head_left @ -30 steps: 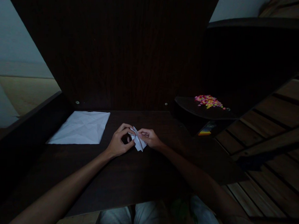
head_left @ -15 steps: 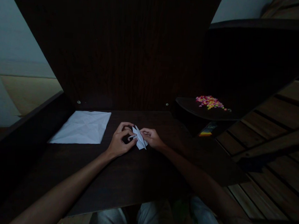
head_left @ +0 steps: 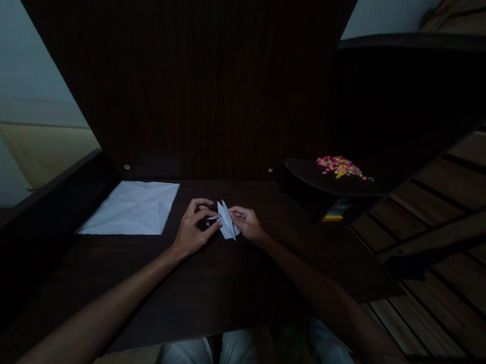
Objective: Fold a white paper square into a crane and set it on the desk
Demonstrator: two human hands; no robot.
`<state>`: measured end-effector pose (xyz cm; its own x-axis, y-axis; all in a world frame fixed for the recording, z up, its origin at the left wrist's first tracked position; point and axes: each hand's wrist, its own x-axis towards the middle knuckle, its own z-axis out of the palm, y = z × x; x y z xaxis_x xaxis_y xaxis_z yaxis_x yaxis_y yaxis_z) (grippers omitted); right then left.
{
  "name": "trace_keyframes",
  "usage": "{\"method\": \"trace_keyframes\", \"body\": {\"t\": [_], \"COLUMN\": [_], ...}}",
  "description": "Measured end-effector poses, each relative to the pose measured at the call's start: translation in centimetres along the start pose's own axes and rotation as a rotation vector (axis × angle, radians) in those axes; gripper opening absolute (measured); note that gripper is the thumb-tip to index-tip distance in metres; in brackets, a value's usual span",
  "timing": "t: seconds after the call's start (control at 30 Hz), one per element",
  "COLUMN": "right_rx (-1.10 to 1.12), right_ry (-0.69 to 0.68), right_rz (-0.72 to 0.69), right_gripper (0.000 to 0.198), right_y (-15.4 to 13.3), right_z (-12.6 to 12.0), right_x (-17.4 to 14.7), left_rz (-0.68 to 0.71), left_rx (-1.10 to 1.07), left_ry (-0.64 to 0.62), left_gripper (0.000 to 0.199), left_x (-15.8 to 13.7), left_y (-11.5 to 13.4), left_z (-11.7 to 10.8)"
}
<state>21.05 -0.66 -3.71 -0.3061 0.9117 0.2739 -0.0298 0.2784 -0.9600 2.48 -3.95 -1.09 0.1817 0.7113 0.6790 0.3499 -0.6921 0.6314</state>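
Note:
A small origami figure [head_left: 226,222] of white paper stands between my two hands above the dark table, with pointed flaps up and a narrow tip sticking out to the left. My left hand [head_left: 193,225] is closed round that left side, thumb and index finger at the narrow tip. On the other side my right hand [head_left: 246,225] pinches the figure's right part, its fingers partly behind the paper. Farther left lies a creased white paper sheet [head_left: 135,206], flat on the table, apart from both hands.
The dark wooden table [head_left: 185,294] has a raised side board [head_left: 50,196] at left and a tall back panel [head_left: 208,80]. Small colourful pieces [head_left: 339,166] lie heaped on a low curved shelf [head_left: 306,170] at right. Slatted wood [head_left: 442,246] is beyond.
My left thumb and fingers have shifted slightly left along the figure, and its narrow tip shows more clearly. My right hand keeps its hold. The view has moved a little.

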Motion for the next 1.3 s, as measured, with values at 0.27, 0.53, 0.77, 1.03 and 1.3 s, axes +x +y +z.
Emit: {"method": "trace_keyframes", "body": {"t": [0.27, 0.53, 0.77, 1.03, 1.3], "right_rx": [-0.041, -0.081, -0.1, -0.132, -0.11], "right_ry": [0.119, 0.194, 0.191, 0.177, 0.142], "right_rz": [-0.057, -0.073, -0.092, -0.094, -0.078], "right_gripper": [0.037, 0.034, 0.032, 0.034, 0.038], "right_y": [0.1, 0.2, -0.2, -0.3, 0.2], "right_z": [0.2, 0.3, 0.5, 0.5, 0.4], "right_x": [0.0, -0.1, -0.2, -0.4, -0.2], "left_rz": [-0.193, -0.462, -0.501, -0.393, -0.194], "left_rx": [-0.136, -0.299, -0.342, -0.284, -0.259], "left_ry": [-0.012, -0.013, -0.051, -0.111, -0.168], "left_gripper": [0.017, 0.021, 0.029, 0.025, 0.022], "left_x": [0.4, 0.7, 0.5, 0.6, 0.4], "left_y": [-0.1, -0.3, -1.0, -1.0, -0.5], "left_z": [-0.2, -0.1, 0.3, 0.1, -0.5]}}
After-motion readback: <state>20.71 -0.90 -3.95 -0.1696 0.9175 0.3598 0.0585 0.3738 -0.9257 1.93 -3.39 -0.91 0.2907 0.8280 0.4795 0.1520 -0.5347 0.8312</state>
